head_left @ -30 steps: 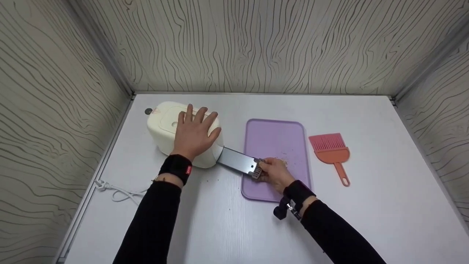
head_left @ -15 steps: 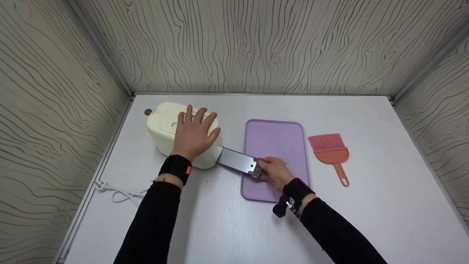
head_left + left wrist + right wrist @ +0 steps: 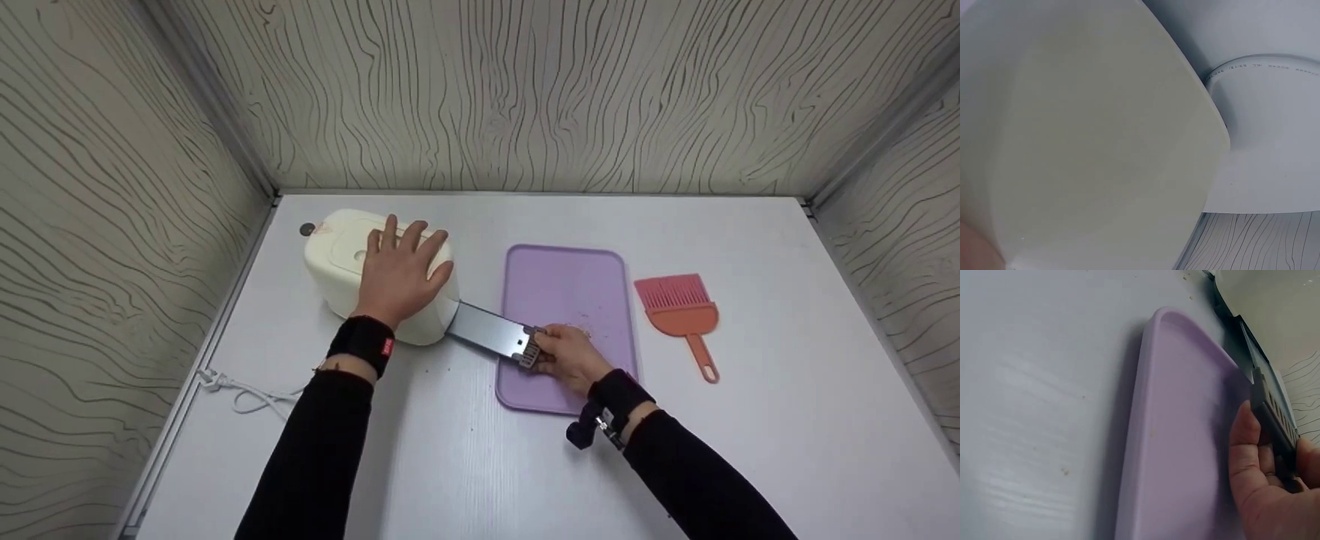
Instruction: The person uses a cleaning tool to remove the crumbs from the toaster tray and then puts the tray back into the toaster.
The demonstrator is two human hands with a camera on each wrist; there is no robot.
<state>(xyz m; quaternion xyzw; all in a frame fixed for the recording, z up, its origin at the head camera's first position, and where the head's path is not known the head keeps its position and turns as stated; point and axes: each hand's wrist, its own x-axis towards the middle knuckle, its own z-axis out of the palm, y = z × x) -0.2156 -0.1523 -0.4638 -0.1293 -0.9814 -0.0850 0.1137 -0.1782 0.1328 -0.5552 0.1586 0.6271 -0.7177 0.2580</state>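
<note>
A cream toaster stands at the back left of the table, and its pale side fills much of the left wrist view. My left hand rests on top of it with fingers spread. From its right end sticks out a flat metal crumb tray. My right hand pinches the slotted grey end of this crumb tray between thumb and fingers. Its inner end is hidden inside the toaster. Beneath my right hand lies a shallow purple tray with crumbs on it.
A small orange dustpan with a pink brush lies right of the purple tray. A white power cord with plug lies front left. Loose crumbs dot the white table. Patterned walls enclose the back and sides.
</note>
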